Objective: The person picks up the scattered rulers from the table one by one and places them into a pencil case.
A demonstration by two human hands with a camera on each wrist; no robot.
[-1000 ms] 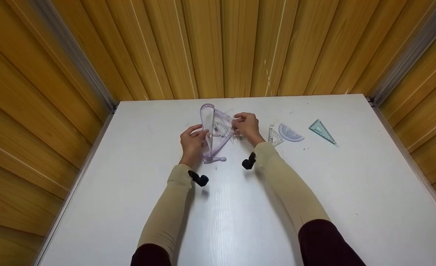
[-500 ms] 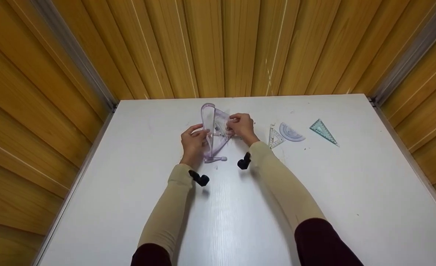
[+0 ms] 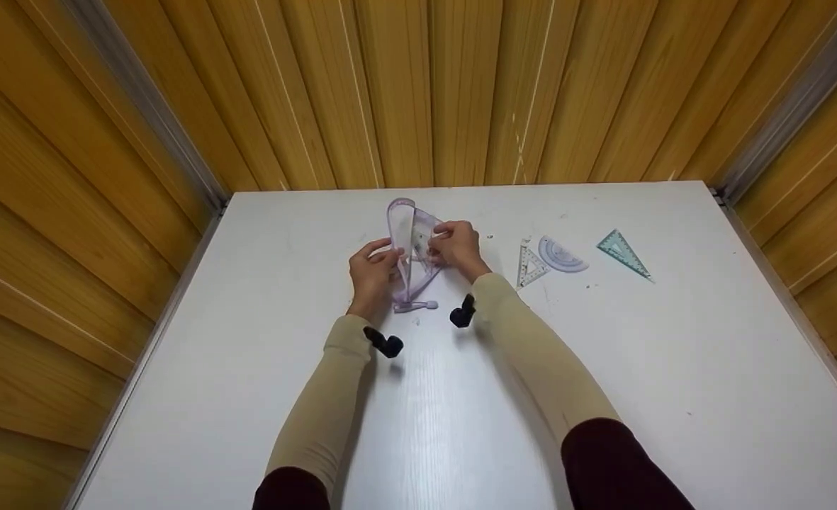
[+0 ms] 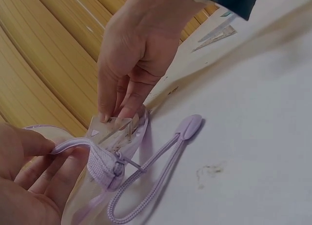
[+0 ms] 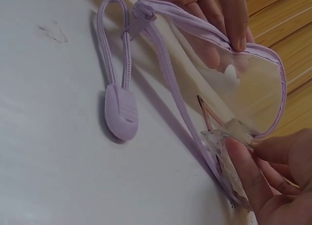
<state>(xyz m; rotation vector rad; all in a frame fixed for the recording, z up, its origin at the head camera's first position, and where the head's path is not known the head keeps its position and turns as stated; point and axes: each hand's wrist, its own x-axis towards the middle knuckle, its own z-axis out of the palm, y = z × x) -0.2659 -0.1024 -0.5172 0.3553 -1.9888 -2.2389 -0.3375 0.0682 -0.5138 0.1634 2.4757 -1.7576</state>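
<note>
A see-through mesh zip pouch with lilac trim stands unzipped on the white table, its mouth spread. My left hand pinches the pouch's left edge between thumb and fingers. Over the mouth, my right hand pinches a clear flat plastic piece with straight edges; its lower part is inside the pouch. In the right wrist view the right fingers overlap the piece, hiding much of its shape. Another clear piece with dark marks shows through the pouch. The zip's lilac cord pull lies on the table.
Right of the pouch lie a clear set square, a lilac-tinted protractor and, farther right, a green set square. Yellow wood-look panels rise behind the table's far edge.
My right hand has moved left and slightly down with the clear plastic piece, from beside the pouch into its mouth. The left hand stays on the pouch edge.
</note>
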